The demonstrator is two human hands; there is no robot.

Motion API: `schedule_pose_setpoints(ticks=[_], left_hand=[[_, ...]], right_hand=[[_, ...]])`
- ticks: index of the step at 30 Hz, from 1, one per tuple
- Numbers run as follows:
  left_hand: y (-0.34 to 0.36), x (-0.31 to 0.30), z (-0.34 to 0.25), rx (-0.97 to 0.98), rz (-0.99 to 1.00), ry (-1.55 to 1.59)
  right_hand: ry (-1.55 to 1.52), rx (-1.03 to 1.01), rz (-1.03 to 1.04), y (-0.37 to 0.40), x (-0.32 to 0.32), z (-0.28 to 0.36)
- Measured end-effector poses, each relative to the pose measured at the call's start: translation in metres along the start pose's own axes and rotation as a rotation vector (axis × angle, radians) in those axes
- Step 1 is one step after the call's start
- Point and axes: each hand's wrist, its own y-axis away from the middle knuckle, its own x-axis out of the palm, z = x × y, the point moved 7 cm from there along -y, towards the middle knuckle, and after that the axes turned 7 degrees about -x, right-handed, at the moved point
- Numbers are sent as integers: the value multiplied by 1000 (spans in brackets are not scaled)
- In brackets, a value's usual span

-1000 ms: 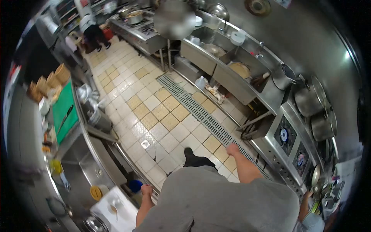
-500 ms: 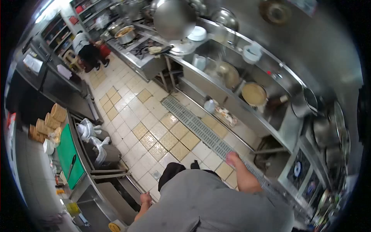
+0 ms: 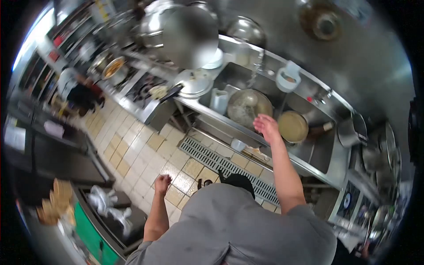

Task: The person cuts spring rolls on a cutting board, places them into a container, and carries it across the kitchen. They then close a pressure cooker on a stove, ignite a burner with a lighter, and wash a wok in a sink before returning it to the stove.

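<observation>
My right hand reaches out over the front edge of the sink, empty, with its fingers apart. Just beyond it in the sink lies a large round pan with water in it, under a running tap. A pot of tan, cloudy liquid stands in the neighbouring basin, right of the hand. My left hand hangs over the tiled floor with its fingers curled in; I see nothing in it. A white plastic jug is at the left side of the sink.
A lidded pot and a stove are left of the sink. Another person bends down at the far left. A floor drain grate runs along the sink. A green cutting board lies on the counter at lower left.
My body has turned and come nearer to the sink. The right hand has risen from beside me to the sink edge and opened. My left hand has moved forward over the floor.
</observation>
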Motion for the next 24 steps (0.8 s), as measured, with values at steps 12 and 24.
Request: schedule_pose_setpoints(ticks=[12,24], left_hand=[[-117,529,-357,-178,770,173],[-199,772,-421,308,597,-683]], right_hand=[[-518,73,-147,-352,-10,-8],[-227,-551,-617,-341,-16,14]])
